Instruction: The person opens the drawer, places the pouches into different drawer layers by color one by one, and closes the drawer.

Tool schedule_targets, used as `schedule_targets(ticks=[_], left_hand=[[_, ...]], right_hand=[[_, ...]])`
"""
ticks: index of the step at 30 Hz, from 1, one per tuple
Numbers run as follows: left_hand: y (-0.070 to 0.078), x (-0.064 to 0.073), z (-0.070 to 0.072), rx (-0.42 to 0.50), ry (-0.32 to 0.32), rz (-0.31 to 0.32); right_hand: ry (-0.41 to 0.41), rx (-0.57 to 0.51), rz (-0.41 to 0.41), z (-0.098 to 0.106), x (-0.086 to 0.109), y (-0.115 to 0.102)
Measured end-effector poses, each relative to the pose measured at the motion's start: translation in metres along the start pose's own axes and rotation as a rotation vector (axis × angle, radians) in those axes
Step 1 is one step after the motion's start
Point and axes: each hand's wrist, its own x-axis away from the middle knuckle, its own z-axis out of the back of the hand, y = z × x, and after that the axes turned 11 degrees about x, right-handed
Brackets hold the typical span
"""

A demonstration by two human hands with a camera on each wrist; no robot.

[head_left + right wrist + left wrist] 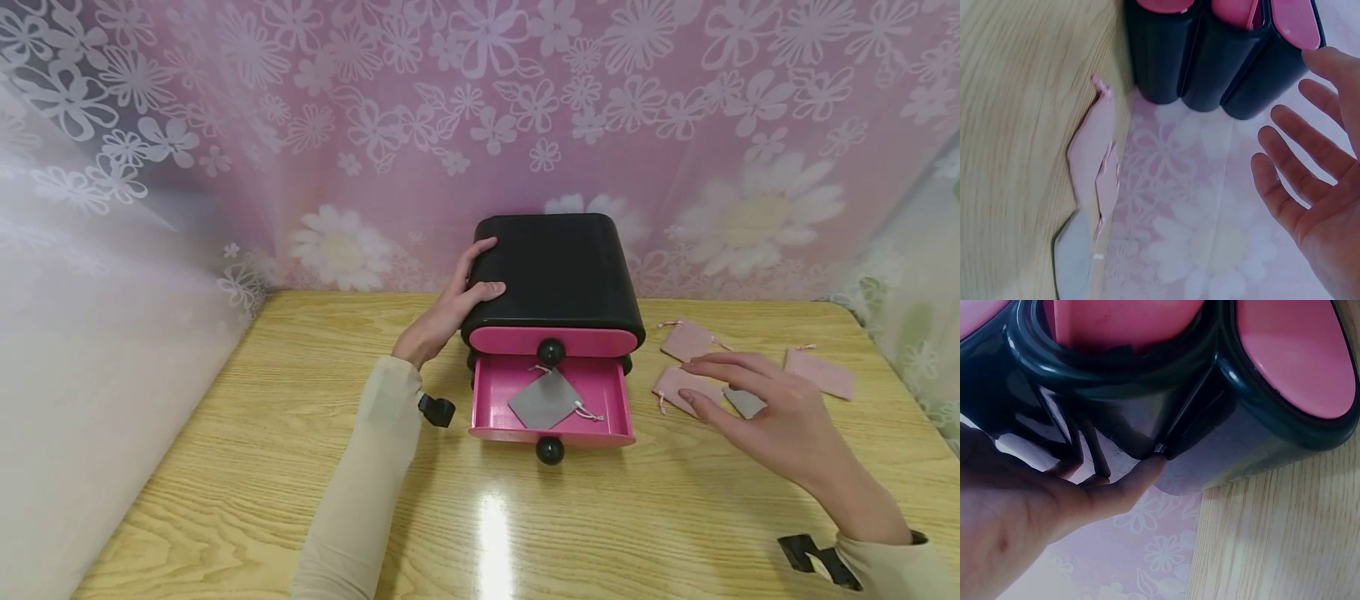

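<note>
Floral curtain (pixel 525 125), wood-grain table (pixel 225 467) | rounded glossy black cabinet (pixel 551 267) | left hand (pixel 450 310) against its side, fingers spread | smooth pink pulled-out drawer (pixel 611 392) holds grey drawstring pouch (pixel 546 400) | right hand (pixel 783 417), fingers apart, over pink cloth pouches (pixel 821 372)

Cabinet (pixel 555 267) looks like smooth, glossy black plastic, its side walls shiny enough to throw reflections; drawer (pixel 491 408) same but pink and slick inside, with a polished black knob (pixel 550 451). Grey pouch (pixel 546 400) and pink pouches (pixel 819 372) read as soft matt cloth, sleeve (pixel 363 483) is matt cloth too. Tabletop (pixel 225 467) shows wood grain with a glossy finish, backdrop (pixel 420 183) is a smooth, slightly sheeny sheet, plastic or cloth unclear.
</note>
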Motion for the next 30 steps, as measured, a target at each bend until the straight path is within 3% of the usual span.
schedule_targets(ticks=[10,17,30], left_hand=[[0.0,0.001,0.0,-0.003,0.001,-0.002],[0.001,0.0,0.0,0.001,0.002,-0.003],[0.001,-0.001,0.0,0.001,0.0,0.001]], right_hand=[[0.046,0.051,-0.021,0.012,0.008,0.017],[-0.031,0.148,-0.069,0.022,0.019,0.031],[-0.078,0.229,-0.161,0.029,0.03,0.041]])
